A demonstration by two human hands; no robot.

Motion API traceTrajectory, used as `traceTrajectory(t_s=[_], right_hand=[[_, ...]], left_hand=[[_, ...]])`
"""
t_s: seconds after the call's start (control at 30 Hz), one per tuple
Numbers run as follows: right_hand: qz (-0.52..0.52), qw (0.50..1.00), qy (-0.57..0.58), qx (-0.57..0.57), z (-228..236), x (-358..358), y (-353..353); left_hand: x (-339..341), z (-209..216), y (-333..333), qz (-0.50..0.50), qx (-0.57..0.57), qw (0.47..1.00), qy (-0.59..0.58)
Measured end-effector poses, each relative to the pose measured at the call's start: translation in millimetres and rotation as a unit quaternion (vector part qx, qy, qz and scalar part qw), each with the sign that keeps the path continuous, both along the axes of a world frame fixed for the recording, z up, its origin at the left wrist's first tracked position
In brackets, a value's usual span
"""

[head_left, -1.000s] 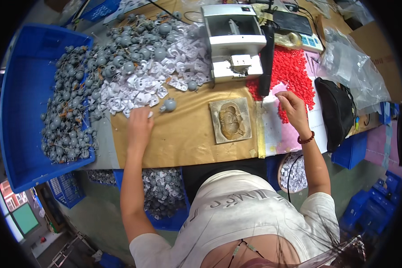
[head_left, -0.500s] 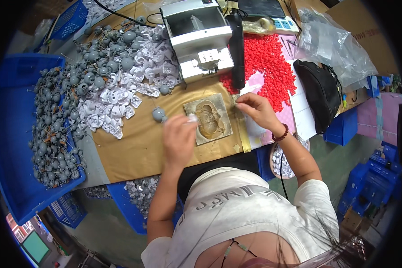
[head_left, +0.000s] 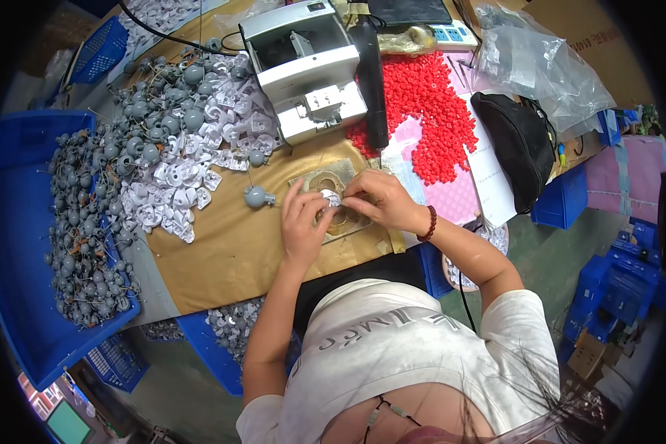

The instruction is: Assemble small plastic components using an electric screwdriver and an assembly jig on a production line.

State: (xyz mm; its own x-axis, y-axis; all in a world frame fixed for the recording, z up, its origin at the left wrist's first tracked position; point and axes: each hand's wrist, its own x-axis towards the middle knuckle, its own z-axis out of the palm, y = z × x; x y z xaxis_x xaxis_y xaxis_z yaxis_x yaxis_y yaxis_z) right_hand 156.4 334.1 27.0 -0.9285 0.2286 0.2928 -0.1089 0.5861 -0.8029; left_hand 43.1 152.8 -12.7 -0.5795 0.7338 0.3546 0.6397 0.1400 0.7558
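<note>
Over a square block with a hollowed recess (head_left: 354,222), my two hands meet. My left hand (head_left: 302,226) is closed on a small white plastic part (head_left: 331,197), held between thumb and fingers. From the other side my right hand (head_left: 382,198) pinches thumb and fingers together at the edge of that part; what lies in the pinch is too small to make out. A grey ball-shaped piece with a thin wire (head_left: 256,196) lies on the brown table covering, just left of my left hand.
White plastic parts (head_left: 174,181) and grey balls with wires (head_left: 152,111) are heaped at the left, beside a blue tray (head_left: 11,244). A white machine (head_left: 303,74) and black cylinder (head_left: 372,81) stand behind the block. Small red parts (head_left: 440,126) and a black pouch (head_left: 514,152) lie right.
My right hand has moved left from beside the block to meet the left hand. My left hand has shifted slightly right, bringing the white part over the block. The whole view has shifted slightly.
</note>
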Motion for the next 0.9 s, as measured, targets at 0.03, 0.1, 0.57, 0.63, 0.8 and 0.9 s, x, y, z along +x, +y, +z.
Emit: traceTrajectory(t_s=[0.03, 0.1, 0.57, 0.63, 0.8, 0.9], right_hand=[[-0.015, 0.999, -0.016, -0.024, -1.0, -0.4, -1.7], [-0.019, 1.0, 0.018, 0.005, -5.6, -6.1, -4.5], [0.051, 0.953, 0.05, 0.296, -8.7, -16.1, -15.6], [0.057, 0.956, 0.043, 0.286, -10.4, -15.8, -14.6], [0.031, 0.989, 0.009, 0.145, -3.7, -15.7, -12.3], [0.014, 0.999, 0.031, 0.034, 18.5, -24.0, -13.6]], left_hand=[[-2.3, 0.4, 0.6, 0.004, -0.011, 1.0, 0.023], [-4.2, 6.3, 1.9, 0.012, -0.038, 0.998, 0.056], [-68.4, 2.3, -28.9, 0.156, -0.108, 0.981, 0.036], [-80.0, -3.2, -32.3, 0.134, -0.085, 0.986, -0.059], [-80.1, 51.2, -40.8, 0.085, 0.131, 0.908, -0.388], [-67.4, 99.6, -56.2, -0.082, 0.22, 0.807, -0.542]])
